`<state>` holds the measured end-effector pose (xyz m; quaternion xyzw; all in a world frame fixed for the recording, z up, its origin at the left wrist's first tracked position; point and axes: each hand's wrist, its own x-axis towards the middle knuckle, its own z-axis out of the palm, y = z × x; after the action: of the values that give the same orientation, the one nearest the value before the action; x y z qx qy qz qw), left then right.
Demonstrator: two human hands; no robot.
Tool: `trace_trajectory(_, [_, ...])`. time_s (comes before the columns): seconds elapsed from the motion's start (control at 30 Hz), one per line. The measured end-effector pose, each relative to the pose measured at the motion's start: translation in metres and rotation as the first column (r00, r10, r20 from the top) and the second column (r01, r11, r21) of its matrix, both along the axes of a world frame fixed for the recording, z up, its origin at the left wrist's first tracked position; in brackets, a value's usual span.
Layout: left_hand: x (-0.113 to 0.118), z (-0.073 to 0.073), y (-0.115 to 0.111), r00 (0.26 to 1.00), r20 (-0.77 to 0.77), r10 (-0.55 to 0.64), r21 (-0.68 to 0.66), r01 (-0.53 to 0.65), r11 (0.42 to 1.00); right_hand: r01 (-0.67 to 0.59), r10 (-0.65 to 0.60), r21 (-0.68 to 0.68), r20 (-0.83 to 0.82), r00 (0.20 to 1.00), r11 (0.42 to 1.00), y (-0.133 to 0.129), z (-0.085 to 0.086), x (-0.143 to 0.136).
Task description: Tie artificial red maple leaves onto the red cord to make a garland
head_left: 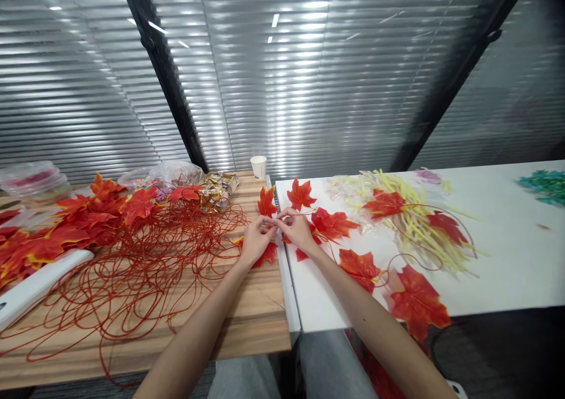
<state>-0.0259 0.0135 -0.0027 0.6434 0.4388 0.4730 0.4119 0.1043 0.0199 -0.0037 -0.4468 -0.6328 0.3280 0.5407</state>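
My left hand [259, 235] and my right hand [295, 228] meet above the seam between two tables, fingertips pinched close together. A thin red cord runs to the fingers; the exact pinch point is too small to make out. Around the hands lie red-orange artificial maple leaves: one leaf [267, 201] just beyond the left fingers, another leaf [301, 194] beyond the right, and a leaf [266, 254] partly under my left hand. To the right, more leaves, such as this leaf [333, 223], are strung along the cord. One large leaf [419, 300] hangs over the front edge.
A big tangle of red cord [163, 258] covers the wooden table, beside a leaf pile [75, 228] and a white bar-shaped object [44, 284]. Gold wrappers [217, 190] and a paper cup [258, 167] stand behind. Yellow strips [419, 234] and a green bunch [545, 186] lie on the white table.
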Motion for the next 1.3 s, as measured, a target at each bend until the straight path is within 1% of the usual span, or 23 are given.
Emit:
trace_trajectory(0.23, [0.0006,0.0014,-0.0008,1.000,0.009,-0.001,0.000,0.001,1.000,-0.005,0.005,-0.006,-0.006,1.000,1.000,-0.0012,0.0022,-0.0002])
trace_trajectory(0.43, [0.0005,-0.0008,-0.0014,1.000,-0.017,-0.010,0.002,0.010,1.000,-0.002,0.002,0.020,0.016,1.000,1.000,0.0009,-0.0021,0.0000])
trace_trajectory(0.6, [0.0010,-0.0009,-0.0003,1.000,0.016,-0.018,-0.029,0.018,0.999,-0.014,0.014,0.021,0.023,1.000,1.000,0.0022,-0.0052,-0.0002])
trace_trajectory(0.77, [-0.0006,-0.0013,0.0012,0.999,0.039,-0.029,-0.046,0.031,0.998,-0.022,0.021,0.013,0.018,1.000,1.000,0.0014,-0.0037,0.0003])
trace_trajectory(0.97, [-0.0020,-0.0028,0.0034,0.993,0.119,-0.026,-0.066,0.034,0.997,-0.017,0.017,0.033,0.001,1.000,0.999,0.0008,-0.0016,0.0002])
trace_trajectory(1.3, [0.0002,0.0037,0.0028,0.968,0.247,0.044,-0.093,-0.021,0.995,0.016,-0.016,0.019,0.017,1.000,1.000,0.0025,-0.0026,0.0001])
